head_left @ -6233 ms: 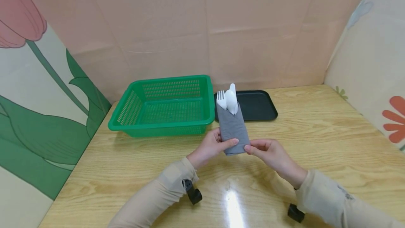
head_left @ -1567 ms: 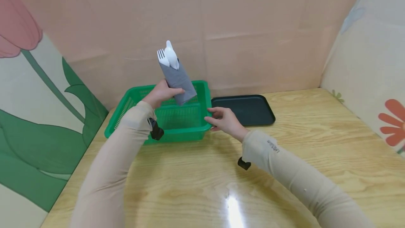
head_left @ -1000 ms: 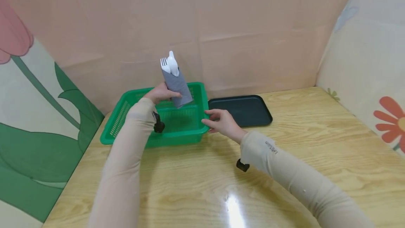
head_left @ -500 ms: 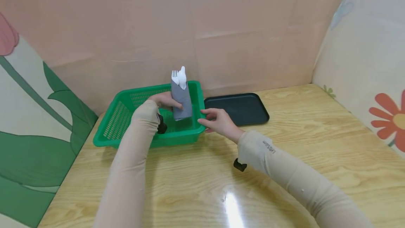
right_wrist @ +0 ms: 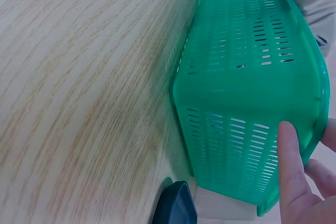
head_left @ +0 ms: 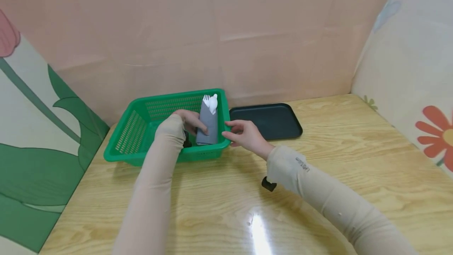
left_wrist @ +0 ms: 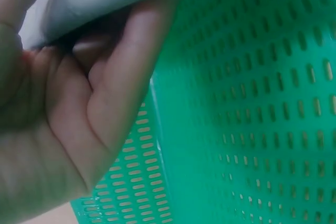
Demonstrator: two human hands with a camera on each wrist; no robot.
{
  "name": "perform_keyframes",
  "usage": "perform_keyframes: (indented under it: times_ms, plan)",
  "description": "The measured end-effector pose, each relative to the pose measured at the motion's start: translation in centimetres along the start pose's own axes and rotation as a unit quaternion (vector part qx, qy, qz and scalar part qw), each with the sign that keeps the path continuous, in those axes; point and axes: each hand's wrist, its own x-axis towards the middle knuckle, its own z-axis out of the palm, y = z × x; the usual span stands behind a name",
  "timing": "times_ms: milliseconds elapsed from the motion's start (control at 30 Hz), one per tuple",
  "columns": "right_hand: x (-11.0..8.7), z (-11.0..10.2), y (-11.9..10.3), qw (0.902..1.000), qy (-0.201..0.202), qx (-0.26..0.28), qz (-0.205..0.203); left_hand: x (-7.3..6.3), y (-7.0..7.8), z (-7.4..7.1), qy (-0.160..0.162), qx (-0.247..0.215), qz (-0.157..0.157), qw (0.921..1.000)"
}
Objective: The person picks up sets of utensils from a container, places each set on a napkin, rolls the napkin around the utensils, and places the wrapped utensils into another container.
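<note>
A white plastic fork (head_left: 206,100) and spoon (head_left: 213,103) stick out of the top of a folded grey napkin (head_left: 208,127); the tip behind the spoon is mostly covered. My left hand (head_left: 192,121) holds this napkin bundle inside the green basket (head_left: 122,156), close to its right wall, thumb across the front. In the left wrist view the fingers (left_wrist: 134,51) curl behind the grey napkin (left_wrist: 110,3). My right hand (head_left: 249,137) grips the basket's right rim; in the right wrist view one finger (right_wrist: 291,161) lies against the outer wall and others reach over the rim.
A black tray (head_left: 272,121) lies on the wooden table (head_left: 219,204) just right of the basket. A pink-covered wall (head_left: 269,38) rises behind both. Side panels with painted flowers stand at left and right.
From in front of the tray, my left hand has carried the napkin bundle left over the basket, then lowered it inside. My right hand has gone from the napkin to the basket's right rim.
</note>
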Motion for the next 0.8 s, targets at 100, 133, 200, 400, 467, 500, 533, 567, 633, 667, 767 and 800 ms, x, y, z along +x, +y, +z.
perform_keyframes:
  times_ms: [100, 133, 200, 400, 467, 500, 533, 567, 633, 667, 767, 800]
  plan:
    - [0.0, 0.0, 0.0, 1.0, -0.001, 0.0, 0.0, 0.2, -0.1, 0.1, -0.004, 0.012, -0.009, 0.9999]
    - [0.0, 0.0, 0.0, 1.0, -0.001, 0.001, 0.0, 0.3, -0.2, 0.0, -0.005, 0.014, -0.012, 0.9998]
    - [0.0, 0.1, 0.1, 1.0, -0.002, 0.0, -0.001, 0.4, -0.3, 0.0, -0.007, 0.028, -0.017, 0.9994]
    - [0.0, 0.2, 0.2, 1.0, -0.002, -0.002, -0.002, 0.8, -0.6, 0.1, -0.039, 0.042, -0.027, 0.998]
    - [0.0, 0.3, 0.2, 1.0, -0.002, 0.0, -0.001, 0.9, -0.6, 0.1, -0.046, 0.04, -0.032, 0.9976]
    - [0.1, 0.3, 0.2, 1.0, -0.003, -0.002, -0.003, 1.0, -0.6, 0.2, -0.046, 0.042, -0.036, 0.9974]
    - [0.1, 0.3, 0.2, 1.0, -0.003, -0.001, -0.002, 1.1, -0.6, 0.2, -0.047, 0.049, -0.038, 0.9969]
    - [0.1, 0.3, 0.2, 1.0, -0.002, 0.0, -0.001, 1.2, -0.5, 0.2, -0.047, 0.056, -0.041, 0.9965]
    - [0.1, 0.2, 0.2, 1.0, 0.0, 0.001, 0.0, 1.4, -0.5, 0.3, -0.048, 0.074, -0.043, 0.9952]
    - [0.1, 0.2, 0.3, 1.0, 0.001, -0.001, -0.002, 1.5, -0.5, 0.2, -0.049, 0.083, -0.043, 0.9944]
    - [0.1, 0.2, 0.3, 1.0, 0.002, 0.0, 0.0, 1.8, -0.6, 0.2, -0.054, 0.106, -0.048, 0.9917]
    - [0.1, 0.2, 0.3, 1.0, 0.001, -0.001, -0.002, 1.9, -0.6, 0.1, -0.057, 0.109, -0.052, 0.991]
